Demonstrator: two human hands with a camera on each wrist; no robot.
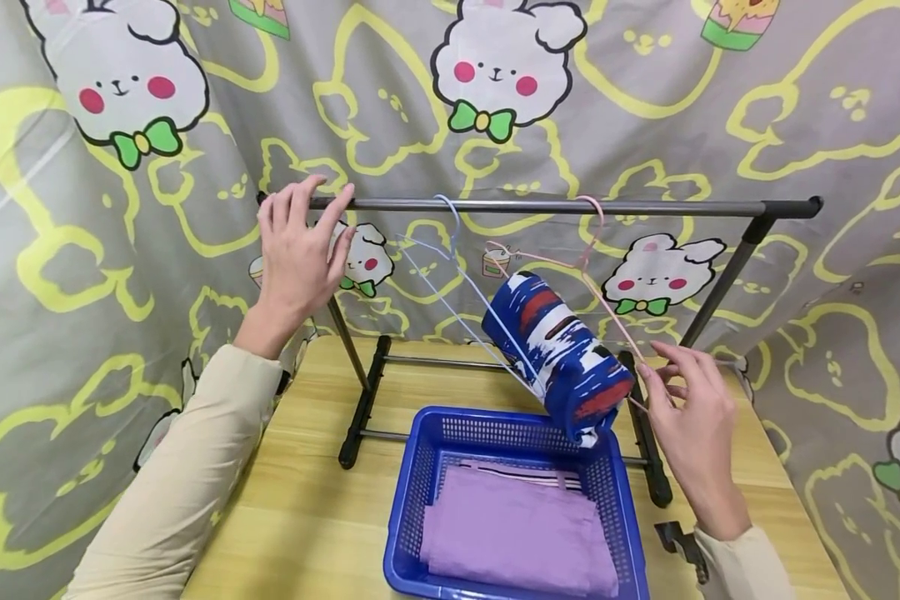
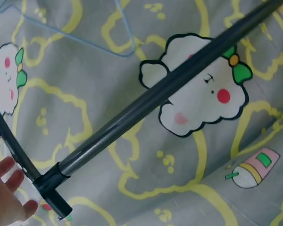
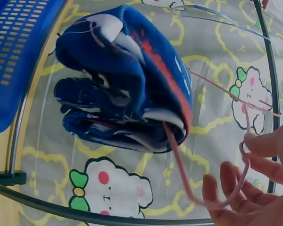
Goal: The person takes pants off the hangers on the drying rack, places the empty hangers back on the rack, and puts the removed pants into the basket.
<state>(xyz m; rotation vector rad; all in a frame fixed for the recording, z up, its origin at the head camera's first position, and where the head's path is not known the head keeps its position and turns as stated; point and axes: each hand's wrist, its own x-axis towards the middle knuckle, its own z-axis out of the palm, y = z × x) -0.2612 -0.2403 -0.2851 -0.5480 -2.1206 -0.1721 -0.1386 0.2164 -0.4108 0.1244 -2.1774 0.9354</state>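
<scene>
In the head view my right hand (image 1: 693, 429) pinches the lower right corner of a pink hanger (image 1: 617, 321) between thumb and fingers. The hanger hooks over the rack's bar (image 1: 517, 206). A bundled blue, white and red patterned cloth (image 1: 558, 346) hangs on it, thick and folded; the right wrist view shows its layered end with the pink wire entering it. Beside it hangs a light blue hanger (image 1: 457, 267), whose lower part crosses in front of the cloth. My left hand (image 1: 300, 250), fingers spread, is at the bar's left end; whether it touches is unclear.
A blue plastic basket (image 1: 403, 508) stands on the wooden table (image 1: 292, 500) in front of the rack. Folded purple cloth (image 1: 517, 529) and a striped piece (image 1: 528, 477) lie inside. The rack has dark feet (image 1: 363, 408), and a patterned curtain (image 1: 390, 108) hangs behind.
</scene>
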